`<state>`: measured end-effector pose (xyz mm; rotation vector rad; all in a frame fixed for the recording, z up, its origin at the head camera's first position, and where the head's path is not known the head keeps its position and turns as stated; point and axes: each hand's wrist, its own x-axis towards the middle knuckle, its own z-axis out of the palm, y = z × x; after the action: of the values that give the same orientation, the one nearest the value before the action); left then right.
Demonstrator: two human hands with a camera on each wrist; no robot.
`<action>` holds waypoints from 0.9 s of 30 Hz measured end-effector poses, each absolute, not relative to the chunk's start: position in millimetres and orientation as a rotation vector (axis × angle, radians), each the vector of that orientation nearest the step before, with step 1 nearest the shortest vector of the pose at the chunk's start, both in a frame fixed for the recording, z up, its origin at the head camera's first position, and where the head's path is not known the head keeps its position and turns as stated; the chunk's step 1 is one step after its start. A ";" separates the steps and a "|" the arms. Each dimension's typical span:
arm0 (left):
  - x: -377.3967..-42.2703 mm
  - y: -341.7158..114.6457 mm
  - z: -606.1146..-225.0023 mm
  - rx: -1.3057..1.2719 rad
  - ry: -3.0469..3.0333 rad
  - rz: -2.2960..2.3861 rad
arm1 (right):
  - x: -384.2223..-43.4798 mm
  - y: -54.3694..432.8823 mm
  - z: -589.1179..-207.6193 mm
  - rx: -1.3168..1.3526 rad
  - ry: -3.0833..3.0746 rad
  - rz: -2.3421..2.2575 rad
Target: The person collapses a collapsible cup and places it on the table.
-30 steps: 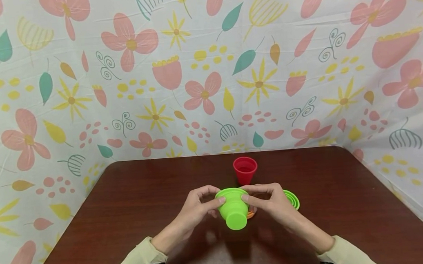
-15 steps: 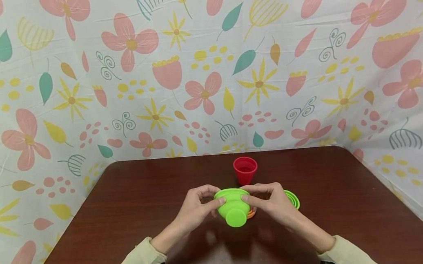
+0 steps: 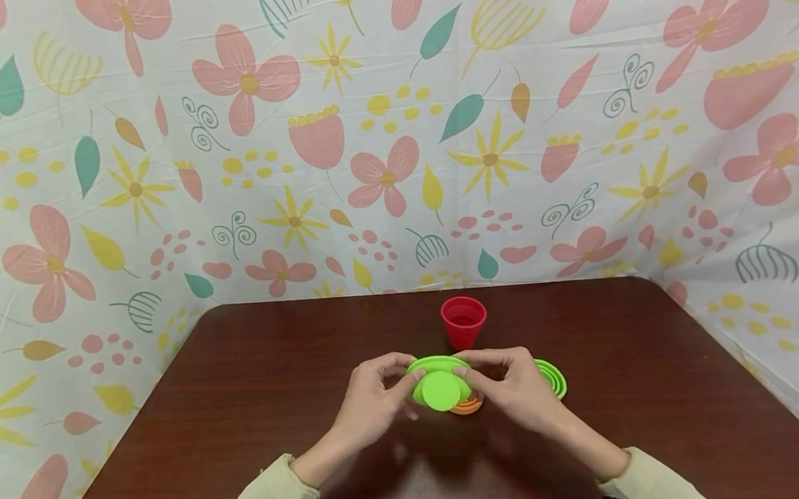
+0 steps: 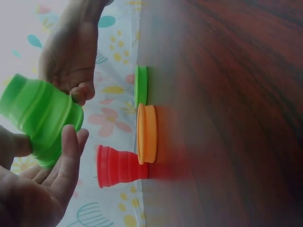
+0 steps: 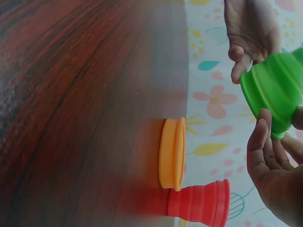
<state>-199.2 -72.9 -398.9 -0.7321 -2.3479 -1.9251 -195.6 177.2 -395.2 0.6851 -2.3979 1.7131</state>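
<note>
Both hands hold a green collapsible cup [image 3: 441,390] above the table, its small round base facing the head camera. Its stepped, ringed wall bulges around the base. On one side of the rim, the left hand [image 3: 374,400] pinches the cup, thumb on the wall and fingers behind. The right hand [image 3: 522,392] grips the opposite side the same way. In the left wrist view the cup [image 4: 41,116] has its wide rim pointing toward the tabletop; the right wrist view shows the cup [image 5: 273,90] between both hands too.
A red collapsible cup [image 3: 463,322] stands extended behind the hands. A flattened orange cup [image 4: 148,135] lies on the brown table [image 3: 270,382], partly hidden beneath the held cup in the head view. Another flattened green cup [image 3: 553,379] lies beside the right hand. A flowered cloth [image 3: 391,126] hangs behind.
The green cup has become shorter in the head view, its base moving up toward the rim between the hands. More of the orange cup shows below it. The other cups stay put.
</note>
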 end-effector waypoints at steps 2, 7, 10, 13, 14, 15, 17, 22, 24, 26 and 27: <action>-197.9 -72.0 -398.9 -0.727 -2.342 -1.929 | -195.8 176.3 -396.4 0.704 -2.388 1.702; -196.2 -70.8 -399.4 -0.728 -2.330 -1.940 | -196.8 173.9 -397.9 0.739 -2.368 1.720; -195.7 -70.4 -399.3 -0.724 -2.323 -1.947 | -196.3 173.9 -396.6 0.718 -2.381 1.793; -196.0 -70.4 -399.2 -0.713 -2.318 -1.948 | -194.2 175.4 -393.4 0.703 -2.392 1.919; -196.1 -70.4 -399.1 -0.710 -2.317 -1.947 | -193.4 176.0 -392.3 0.702 -2.393 1.962; -196.2 -70.4 -399.0 -0.708 -2.316 -1.947 | -192.5 176.3 -391.1 0.703 -2.392 1.999; -196.7 -70.3 -399.3 -0.700 -2.317 -1.953 | -191.0 176.9 -389.4 0.715 -2.390 2.035; -196.9 -69.1 -400.4 -0.692 -2.296 -2.038 | -190.9 176.3 -389.6 0.726 -2.391 1.981; -196.9 -68.3 -401.2 -0.695 -2.282 -2.077 | -191.8 175.8 -390.5 0.733 -2.391 1.938; -196.6 -67.8 -402.2 -0.705 -2.266 -2.122 | -192.8 175.8 -391.3 0.744 -2.391 1.899; -196.4 -67.6 -402.7 -0.711 -2.259 -2.148 | -193.3 175.8 -391.7 0.745 -2.392 1.882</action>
<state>-196.4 -67.6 -402.7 -0.7109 -2.2585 -2.1483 -193.3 175.8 -391.7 0.7446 -2.3921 1.8821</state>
